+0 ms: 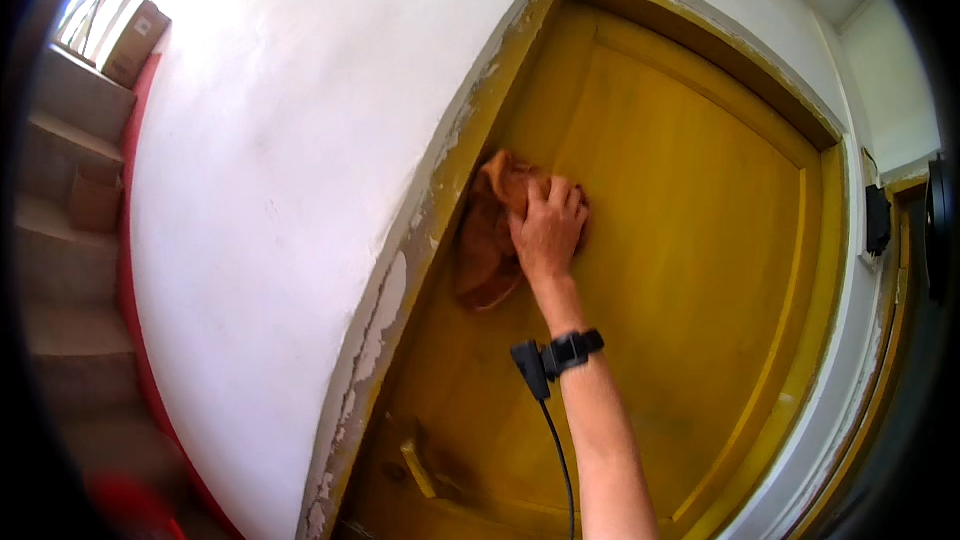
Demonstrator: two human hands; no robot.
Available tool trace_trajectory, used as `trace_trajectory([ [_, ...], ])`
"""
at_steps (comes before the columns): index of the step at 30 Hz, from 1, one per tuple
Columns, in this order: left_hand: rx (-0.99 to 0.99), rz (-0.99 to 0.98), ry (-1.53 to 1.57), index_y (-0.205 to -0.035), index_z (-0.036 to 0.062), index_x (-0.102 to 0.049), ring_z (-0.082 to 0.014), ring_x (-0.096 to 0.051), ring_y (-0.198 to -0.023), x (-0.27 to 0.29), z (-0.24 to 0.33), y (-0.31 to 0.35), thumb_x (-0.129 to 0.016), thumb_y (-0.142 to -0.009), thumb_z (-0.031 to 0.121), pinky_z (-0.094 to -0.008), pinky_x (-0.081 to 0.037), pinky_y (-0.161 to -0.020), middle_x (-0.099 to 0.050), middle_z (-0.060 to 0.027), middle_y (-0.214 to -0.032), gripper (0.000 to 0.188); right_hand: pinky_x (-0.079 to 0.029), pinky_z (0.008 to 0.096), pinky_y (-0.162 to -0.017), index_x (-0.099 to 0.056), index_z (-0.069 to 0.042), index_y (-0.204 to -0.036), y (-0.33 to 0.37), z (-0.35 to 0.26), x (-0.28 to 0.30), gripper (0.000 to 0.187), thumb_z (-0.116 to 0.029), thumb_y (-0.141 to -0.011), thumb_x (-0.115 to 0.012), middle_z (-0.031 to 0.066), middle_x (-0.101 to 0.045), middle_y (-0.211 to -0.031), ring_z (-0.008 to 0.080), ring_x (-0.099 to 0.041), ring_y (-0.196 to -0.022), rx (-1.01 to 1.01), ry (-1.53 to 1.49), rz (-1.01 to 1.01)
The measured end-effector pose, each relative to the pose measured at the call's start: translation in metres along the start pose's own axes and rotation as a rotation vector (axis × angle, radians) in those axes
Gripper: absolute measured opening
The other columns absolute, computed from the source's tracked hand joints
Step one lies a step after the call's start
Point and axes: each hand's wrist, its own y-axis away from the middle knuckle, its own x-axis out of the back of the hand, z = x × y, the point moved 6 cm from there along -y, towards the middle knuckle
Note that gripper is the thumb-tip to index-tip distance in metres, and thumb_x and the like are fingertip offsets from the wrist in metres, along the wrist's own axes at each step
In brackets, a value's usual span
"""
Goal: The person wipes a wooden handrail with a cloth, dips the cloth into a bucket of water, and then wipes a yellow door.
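My right hand (552, 225) presses an orange-brown cloth (492, 245) against a yellow door (680, 230), its fingers bent over the cloth's right part. The rest of the cloth hangs bunched and creased to the left, close to the door frame (455, 175). Around my right wrist is a black strap (572, 350) with a small black clip, from which a thin cable runs down. My left hand does not show.
Below the cloth, a yellow door handle (417, 468) juts out. Paint is chipped along the frame beside the white wall (280, 190). Steps (75, 310) with cardboard boxes (96, 197) lie at far left, near a blurred red thing (130, 502). A black device (877, 220) hangs at right.
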Motion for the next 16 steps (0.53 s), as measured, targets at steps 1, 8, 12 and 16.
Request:
trace_trajectory([
  [1, 0.003, -0.003, -0.013, -0.108, 0.0048, -0.055, -0.0161, -0.06, -0.076, -0.002, 0.003, 0.003, -0.063, -0.083, 0.025, -0.027, -0.048, -0.065, -0.061, -0.0059, -0.088, 0.033, -0.035, 0.0482, -0.084, -0.056, -0.011, -0.1, 0.023, -0.004, 0.004, 0.039, -0.026, -0.067, -0.07, 0.014, -0.046, -0.102, 0.0342, -0.044, -0.101, 0.03, 0.021, -0.033],
  [8, 0.086, -0.052, -0.148, -0.113, 0.0094, -0.053, -0.0148, -0.059, -0.075, -0.03, 0.038, 0.002, -0.057, -0.086, 0.032, -0.0289, -0.048, -0.062, -0.062, -0.0072, -0.093, 0.036, -0.04, 0.0459, -0.075, -0.058, -0.016, -0.093, 0.248, -0.062, 0.049, 0.017, -0.023, -0.079, -0.051, 0.0096, -0.052, -0.096, 0.0273, -0.05, -0.089, 0.22, -0.247, -0.378],
  [12, -0.016, 0.074, -0.132, -0.112, 0.007, -0.054, -0.0167, -0.06, -0.076, -0.007, 0.065, 0.037, -0.055, -0.087, 0.033, -0.0291, -0.047, -0.061, -0.062, -0.0091, -0.095, 0.036, -0.039, 0.0416, -0.082, -0.056, -0.012, -0.096, 0.278, -0.07, 0.055, 0.022, -0.02, -0.076, -0.053, 0.0091, -0.05, -0.102, 0.026, -0.047, -0.098, 0.24, -0.358, -0.377],
  [16, 0.176, -0.008, -0.189, -0.117, 0.0074, -0.051, -0.0199, -0.061, -0.082, 0.036, 0.026, 0.044, -0.057, -0.085, 0.036, -0.0295, -0.048, -0.071, -0.061, -0.011, -0.101, 0.043, -0.037, 0.0475, -0.084, -0.055, -0.014, -0.103, 0.263, -0.012, 0.076, 0.028, -0.022, -0.076, -0.054, 0.0121, -0.049, -0.105, 0.027, -0.045, -0.1, 0.169, -0.201, -0.385],
])
